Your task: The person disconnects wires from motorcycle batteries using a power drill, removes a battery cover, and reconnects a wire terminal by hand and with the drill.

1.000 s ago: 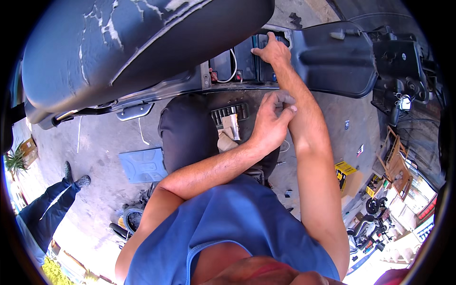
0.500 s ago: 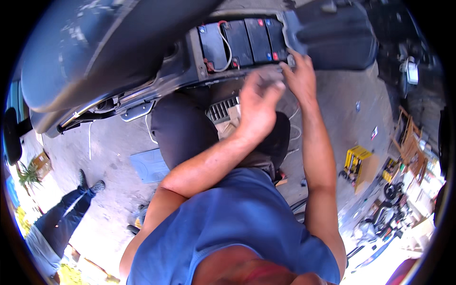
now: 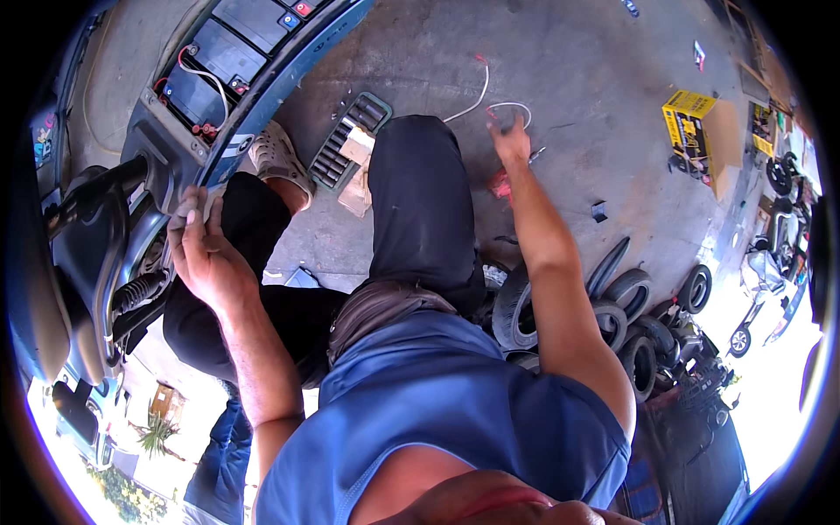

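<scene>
My right hand (image 3: 512, 150) reaches down over the floor, its fingers apart. Close to its fingertips lies a curled white wire (image 3: 518, 106) with a red end; I see no grip on it. Partly behind my right wrist is a small red item (image 3: 500, 185), too covered to name. My left hand (image 3: 208, 258) is raised beside the scooter (image 3: 164, 162), fingers stretched toward its lower body edge; whether they touch it is unclear. Dark batteries (image 3: 229, 51) sit side by side in the scooter's open compartment, with a white cable (image 3: 213, 77) across one.
A socket set tray (image 3: 325, 182) with cardboard pieces (image 3: 357, 194) lies on the floor by my foot. Several tyres (image 3: 632, 293) are piled to my right. Farther right stands a yellow box (image 3: 691, 105). Another person's leg (image 3: 219, 459) shows at lower left.
My view has turned to the right, so the scooter now sits at upper left. My right hand has left the battery compartment for the floor; my left hand has dropped beside the scooter.
</scene>
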The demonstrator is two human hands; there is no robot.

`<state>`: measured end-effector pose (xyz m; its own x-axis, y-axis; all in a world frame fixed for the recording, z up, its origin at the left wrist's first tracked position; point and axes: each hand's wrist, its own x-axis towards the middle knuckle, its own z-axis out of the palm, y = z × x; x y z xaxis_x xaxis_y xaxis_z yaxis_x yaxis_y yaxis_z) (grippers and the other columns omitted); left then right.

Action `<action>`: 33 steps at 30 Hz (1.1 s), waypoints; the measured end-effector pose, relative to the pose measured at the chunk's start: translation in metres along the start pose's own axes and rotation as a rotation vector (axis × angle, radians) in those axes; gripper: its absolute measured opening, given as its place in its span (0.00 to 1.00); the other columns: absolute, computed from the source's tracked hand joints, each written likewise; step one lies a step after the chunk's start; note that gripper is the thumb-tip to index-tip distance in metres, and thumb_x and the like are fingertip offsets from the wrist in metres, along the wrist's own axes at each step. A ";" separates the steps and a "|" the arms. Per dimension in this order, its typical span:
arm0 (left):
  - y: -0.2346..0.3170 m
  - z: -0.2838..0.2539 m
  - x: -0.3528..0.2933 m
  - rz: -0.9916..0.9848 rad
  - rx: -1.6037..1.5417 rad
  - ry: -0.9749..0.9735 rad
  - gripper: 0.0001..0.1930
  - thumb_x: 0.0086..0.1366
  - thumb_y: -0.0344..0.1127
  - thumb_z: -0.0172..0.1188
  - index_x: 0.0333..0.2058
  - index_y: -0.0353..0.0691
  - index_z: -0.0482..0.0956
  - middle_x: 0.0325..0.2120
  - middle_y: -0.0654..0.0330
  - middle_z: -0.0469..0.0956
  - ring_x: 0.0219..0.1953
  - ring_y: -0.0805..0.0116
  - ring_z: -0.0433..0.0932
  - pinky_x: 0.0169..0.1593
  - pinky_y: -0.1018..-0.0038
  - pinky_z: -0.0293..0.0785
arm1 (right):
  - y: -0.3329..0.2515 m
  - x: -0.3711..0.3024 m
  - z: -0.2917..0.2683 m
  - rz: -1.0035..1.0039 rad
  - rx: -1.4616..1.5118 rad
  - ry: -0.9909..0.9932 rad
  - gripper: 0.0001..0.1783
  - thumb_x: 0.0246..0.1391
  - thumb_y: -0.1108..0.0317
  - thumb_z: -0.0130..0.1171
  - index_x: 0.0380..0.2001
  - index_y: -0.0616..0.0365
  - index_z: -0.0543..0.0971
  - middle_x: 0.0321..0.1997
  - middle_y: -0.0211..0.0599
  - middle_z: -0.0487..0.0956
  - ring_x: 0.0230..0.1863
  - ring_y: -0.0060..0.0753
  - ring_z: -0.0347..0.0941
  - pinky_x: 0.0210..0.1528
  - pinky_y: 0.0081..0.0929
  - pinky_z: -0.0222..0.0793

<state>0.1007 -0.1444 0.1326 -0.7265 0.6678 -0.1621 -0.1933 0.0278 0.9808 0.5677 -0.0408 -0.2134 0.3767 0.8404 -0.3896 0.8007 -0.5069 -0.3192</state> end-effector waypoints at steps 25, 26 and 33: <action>0.027 0.062 -0.062 0.433 0.977 -0.442 0.11 0.66 0.26 0.66 0.46 0.34 0.85 0.29 0.63 0.83 0.30 0.78 0.80 0.37 0.80 0.75 | 0.019 -0.030 -0.064 -0.037 0.218 0.184 0.18 0.53 0.65 0.66 0.45 0.61 0.80 0.38 0.51 0.85 0.41 0.54 0.83 0.47 0.46 0.78; 0.028 0.054 -0.061 0.485 0.979 -0.425 0.10 0.66 0.25 0.65 0.46 0.34 0.85 0.27 0.65 0.82 0.27 0.82 0.75 0.34 0.83 0.71 | 0.041 -0.003 -0.042 0.007 0.019 0.144 0.20 0.52 0.63 0.66 0.47 0.59 0.79 0.39 0.51 0.84 0.44 0.56 0.82 0.48 0.48 0.77; 0.041 0.002 -0.067 0.580 0.764 -0.326 0.13 0.72 0.26 0.59 0.51 0.24 0.79 0.31 0.56 0.81 0.32 0.75 0.76 0.39 0.81 0.72 | 0.038 0.068 0.035 -0.130 0.013 0.140 0.25 0.52 0.59 0.66 0.52 0.56 0.78 0.51 0.51 0.82 0.53 0.57 0.79 0.56 0.48 0.75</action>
<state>0.1423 -0.1863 0.1840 -0.3367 0.8968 0.2869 0.6890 0.0270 0.7243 0.6075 -0.0093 -0.2822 0.3327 0.9170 -0.2202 0.8411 -0.3941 -0.3704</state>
